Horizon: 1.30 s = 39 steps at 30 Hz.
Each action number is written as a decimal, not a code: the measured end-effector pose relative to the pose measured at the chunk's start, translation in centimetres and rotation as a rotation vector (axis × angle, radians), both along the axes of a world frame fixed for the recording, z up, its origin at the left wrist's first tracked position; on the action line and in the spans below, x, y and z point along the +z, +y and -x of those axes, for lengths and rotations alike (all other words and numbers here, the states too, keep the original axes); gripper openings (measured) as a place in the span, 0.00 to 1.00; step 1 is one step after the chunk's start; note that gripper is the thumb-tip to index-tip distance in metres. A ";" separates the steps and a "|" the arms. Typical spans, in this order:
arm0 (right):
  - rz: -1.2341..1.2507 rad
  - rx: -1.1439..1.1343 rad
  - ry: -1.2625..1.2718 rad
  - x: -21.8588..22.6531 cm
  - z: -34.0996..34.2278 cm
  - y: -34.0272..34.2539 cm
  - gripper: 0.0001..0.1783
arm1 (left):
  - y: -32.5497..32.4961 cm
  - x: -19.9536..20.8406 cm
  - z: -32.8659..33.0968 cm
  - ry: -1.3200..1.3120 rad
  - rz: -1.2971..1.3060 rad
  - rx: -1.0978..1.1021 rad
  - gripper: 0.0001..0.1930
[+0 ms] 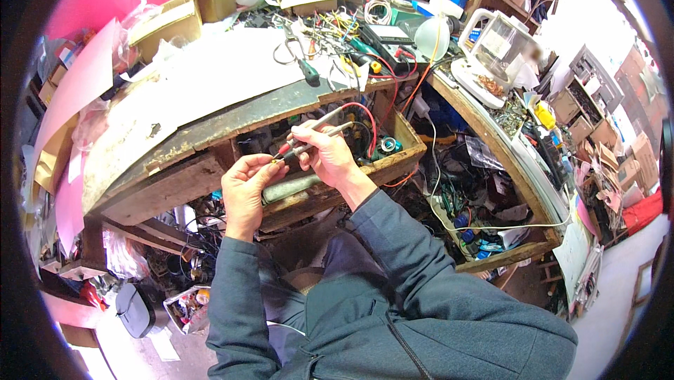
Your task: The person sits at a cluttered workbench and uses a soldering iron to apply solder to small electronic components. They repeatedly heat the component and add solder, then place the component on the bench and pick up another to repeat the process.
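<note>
Behind hands, tan cardboard boxes (172,22)

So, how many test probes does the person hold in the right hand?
2: the right hand grips both test probes side by side, tips toward the left hand. More may be hidden in the clutter.

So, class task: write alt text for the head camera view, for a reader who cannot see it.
Seen from above, a person's right hand holds two meter probes, touching their tips to a small part pinched in the left hand. Below is an open wooden drawer in a cluttered workbench.
</note>
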State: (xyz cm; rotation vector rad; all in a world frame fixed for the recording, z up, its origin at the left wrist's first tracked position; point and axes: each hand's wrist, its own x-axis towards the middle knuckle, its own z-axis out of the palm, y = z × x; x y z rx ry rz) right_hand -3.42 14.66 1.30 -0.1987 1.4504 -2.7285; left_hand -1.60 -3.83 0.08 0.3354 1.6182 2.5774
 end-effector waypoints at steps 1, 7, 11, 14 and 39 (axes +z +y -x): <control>0.006 0.002 0.003 -0.1 0.1 0.1 0.07 | 0.0 0.0 0.0 -0.004 0.004 -0.001 0.08; -0.005 -0.024 0.003 0.2 -0.2 -0.3 0.08 | -0.2 -0.4 0.1 0.016 -0.001 0.006 0.08; -0.010 -0.130 -0.018 -0.1 0.1 -0.2 0.10 | -0.1 -0.7 0.2 0.043 -0.055 0.027 0.08; -0.047 -0.171 -0.064 -0.5 0.3 -0.3 0.11 | 0.0 -0.8 0.2 0.057 -0.068 0.089 0.09; -0.018 -0.158 -0.203 -1.6 1.0 0.6 0.05 | 0.5 -1.5 0.6 0.123 -0.019 0.059 0.15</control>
